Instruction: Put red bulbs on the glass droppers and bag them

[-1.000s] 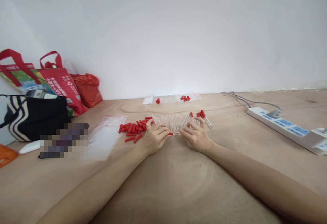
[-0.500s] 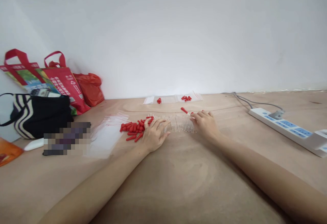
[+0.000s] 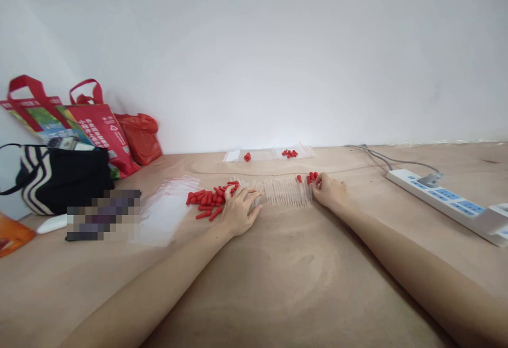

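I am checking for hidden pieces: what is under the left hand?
Red pieces and thin clear tubes show beside the left hand; what lies beneath it is covered.

Red tote (image 3: 103, 144): white Chinese characters (image 3: 95, 135), unreadable; recycling triangle (image 3: 114, 127) beside.

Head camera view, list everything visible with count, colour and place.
Bulbs: many, red, heaped left of centre, several right of centre
Thin tubes: many, clear, centre row
Packets: count unclear, clear, back, red pieces inside
Flat bags: several, clear, left
Carrier bags: two, red with print, far left
Plastic bag: one, red, beside them
Striped bag: one, black and white, left
Orange item: one, left edge
White object: one, left
Pixelated item: one, dark, left
Power strip: one, white and blue, right
Cables: grey, back right
Table: one, brown
Wall: whitish, back
Left hand: one, bare, beside the heap
Right hand: one, bare, by the other bulbs
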Tool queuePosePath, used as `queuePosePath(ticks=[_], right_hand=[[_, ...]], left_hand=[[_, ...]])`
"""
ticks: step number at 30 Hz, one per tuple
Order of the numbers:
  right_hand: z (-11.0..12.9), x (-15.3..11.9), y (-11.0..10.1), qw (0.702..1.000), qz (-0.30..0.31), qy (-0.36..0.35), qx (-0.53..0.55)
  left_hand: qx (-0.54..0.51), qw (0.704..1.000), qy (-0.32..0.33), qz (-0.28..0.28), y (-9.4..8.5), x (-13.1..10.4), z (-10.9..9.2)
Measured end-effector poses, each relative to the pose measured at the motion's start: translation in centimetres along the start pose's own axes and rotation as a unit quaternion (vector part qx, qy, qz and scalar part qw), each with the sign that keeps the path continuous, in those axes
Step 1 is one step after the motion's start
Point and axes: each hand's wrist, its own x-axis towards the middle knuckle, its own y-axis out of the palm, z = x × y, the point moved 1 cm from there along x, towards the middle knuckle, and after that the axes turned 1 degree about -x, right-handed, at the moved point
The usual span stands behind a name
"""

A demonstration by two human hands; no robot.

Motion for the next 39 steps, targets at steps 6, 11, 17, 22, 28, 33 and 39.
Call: queuePosePath(ticks=[6,11,17,22,28,33,39], right_hand=[[0.3,-0.1,0.0,0.999,0.000,-0.039,0.014],[0.2,-0.1,-0.1,0.999,0.006,-0.041,0.009],[0.7,-0.3,-0.2,0.999,0.021,-0.042,-0.003],[1.1,-0.4,-0.4,0.997,0.054,-0.031,-0.043],[1.7,-0.5,-0.7,0.984,0.118,-0.035,-0.132],[1.9,-0.9,-0.6,0.985,0.068,-0.046,-0.155],[3.1,-2.5,-0.2,0.969,-0.125,-0.197,-0.083]], left_hand=[[-0.002,1.000,-0.001,0.003,0.0,0.0,0.0],[0.015,1.000,-0.012,-0.003,0.1,0.0,0.0],[0.057,0.992,-0.098,-0.064,0.1,0.0,0.5],[0.062,0.990,-0.113,-0.053,0.3,0.1,0.8],[0.068,0.988,-0.137,-0.005,0.3,0.2,0.7],[0.066,0.988,-0.137,-0.003,0.4,0.3,0.4],[0.094,0.980,-0.176,-0.022,-0.6,0.5,1.3]])
